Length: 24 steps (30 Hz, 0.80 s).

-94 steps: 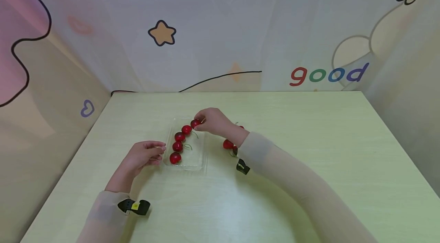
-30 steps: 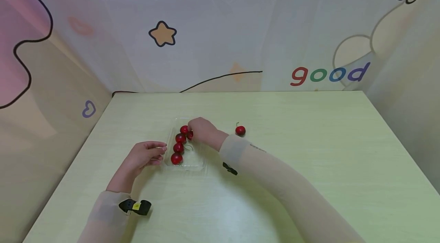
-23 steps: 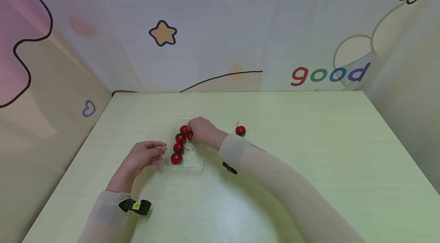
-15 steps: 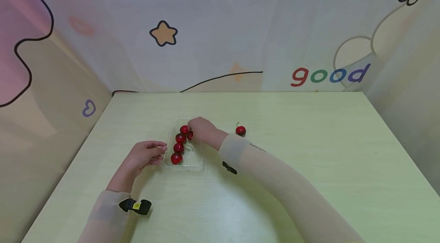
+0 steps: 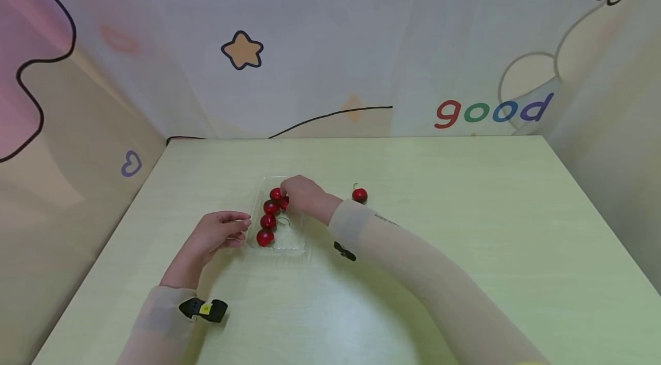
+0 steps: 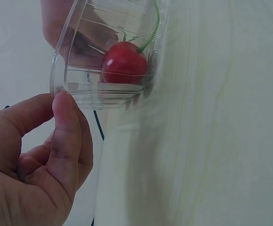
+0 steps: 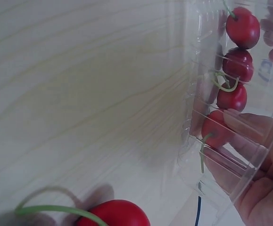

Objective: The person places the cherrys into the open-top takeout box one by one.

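A clear plastic container sits left of centre on the table, with several red cherries in a row along its left side. My left hand pinches the container's left rim between thumb and fingers, as the left wrist view shows close up at the rim. Inside the container my right hand reaches down with bent fingers. In the right wrist view its thumb and finger grip a cherry at the end of the row. One cherry with a green stem lies outside, right of the container.
The pale wooden table meets a printed backdrop at the back and sides. Black straps circle both sleeves. The right forearm crosses the table and covers part of it beside the container.
Since the oldest frame my right hand has shifted slightly nearer within the container, and its sleeve now covers where other cherries lay. Over the last second both hands have stayed in place.
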Tool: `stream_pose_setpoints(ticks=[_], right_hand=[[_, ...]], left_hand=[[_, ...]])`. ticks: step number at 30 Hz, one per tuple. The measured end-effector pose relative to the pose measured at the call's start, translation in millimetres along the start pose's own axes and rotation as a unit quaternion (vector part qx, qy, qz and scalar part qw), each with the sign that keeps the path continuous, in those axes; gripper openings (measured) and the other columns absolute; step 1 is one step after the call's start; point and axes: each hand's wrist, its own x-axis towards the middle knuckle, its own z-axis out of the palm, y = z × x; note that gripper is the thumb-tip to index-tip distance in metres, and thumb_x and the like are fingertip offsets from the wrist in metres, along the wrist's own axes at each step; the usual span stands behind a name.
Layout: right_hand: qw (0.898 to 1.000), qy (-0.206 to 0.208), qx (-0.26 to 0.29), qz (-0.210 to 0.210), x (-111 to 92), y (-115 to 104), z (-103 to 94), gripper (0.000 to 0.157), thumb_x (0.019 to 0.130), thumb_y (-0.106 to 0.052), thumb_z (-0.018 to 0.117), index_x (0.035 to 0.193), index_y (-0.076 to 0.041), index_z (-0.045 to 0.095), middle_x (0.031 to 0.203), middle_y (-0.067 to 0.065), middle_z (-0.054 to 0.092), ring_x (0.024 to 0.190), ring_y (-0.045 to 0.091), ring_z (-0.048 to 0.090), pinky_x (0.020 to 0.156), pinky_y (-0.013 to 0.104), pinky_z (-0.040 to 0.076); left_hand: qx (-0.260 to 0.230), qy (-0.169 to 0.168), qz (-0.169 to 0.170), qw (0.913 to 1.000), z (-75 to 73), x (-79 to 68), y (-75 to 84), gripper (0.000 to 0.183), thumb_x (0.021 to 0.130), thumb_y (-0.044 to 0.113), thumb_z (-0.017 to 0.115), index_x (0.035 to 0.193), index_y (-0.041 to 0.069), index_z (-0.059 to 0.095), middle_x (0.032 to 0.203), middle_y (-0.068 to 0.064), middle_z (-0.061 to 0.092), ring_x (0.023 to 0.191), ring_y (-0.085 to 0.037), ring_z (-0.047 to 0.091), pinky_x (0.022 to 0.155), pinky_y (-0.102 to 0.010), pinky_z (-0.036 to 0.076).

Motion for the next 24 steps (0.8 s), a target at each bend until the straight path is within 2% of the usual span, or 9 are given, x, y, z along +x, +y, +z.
stream_pose_setpoints(ticks=[10, 17, 24], right_hand=[[1.000, 0.001, 0.005, -0.005, 0, -1, -1.4, 0.025, 0.096, -0.006, 0.069, 0.121, -0.004, 0.070, 0.124, 0.008, 0.072, 0.103, 0.019, 0.061, 0.100, 0.030, 0.055], [1.000, 0.021, 0.012, -0.010, -4, -3, -10.8, 0.025, 0.101, -0.016, 0.064, 0.123, -0.005, 0.070, 0.119, 0.008, 0.073, 0.094, 0.017, 0.060, 0.087, 0.025, 0.055], [0.997, 0.052, 0.049, -0.039, -22, -1, -28.9, 0.029, 0.104, -0.022, 0.060, 0.127, -0.006, 0.068, 0.126, 0.010, 0.071, 0.111, 0.024, 0.065, 0.101, 0.035, 0.055]], left_hand=[[0.000, -0.001, -0.004, 1.0000, 0.0, -0.3, 1.4, 0.043, 0.103, 0.018, 0.060, 0.138, -0.008, 0.056, 0.097, -0.004, 0.070, 0.074, -0.010, 0.062, 0.069, -0.018, 0.059], [0.001, 0.000, -0.008, 1.0000, -0.2, -1.4, 3.1, 0.043, 0.103, 0.018, 0.060, 0.138, -0.008, 0.056, 0.098, -0.004, 0.069, 0.074, -0.010, 0.062, 0.069, -0.018, 0.059], [0.002, 0.002, -0.011, 0.9999, 0.8, -1.5, 2.8, 0.043, 0.103, 0.018, 0.060, 0.137, -0.008, 0.056, 0.099, -0.006, 0.070, 0.073, -0.010, 0.063, 0.069, -0.019, 0.059]])
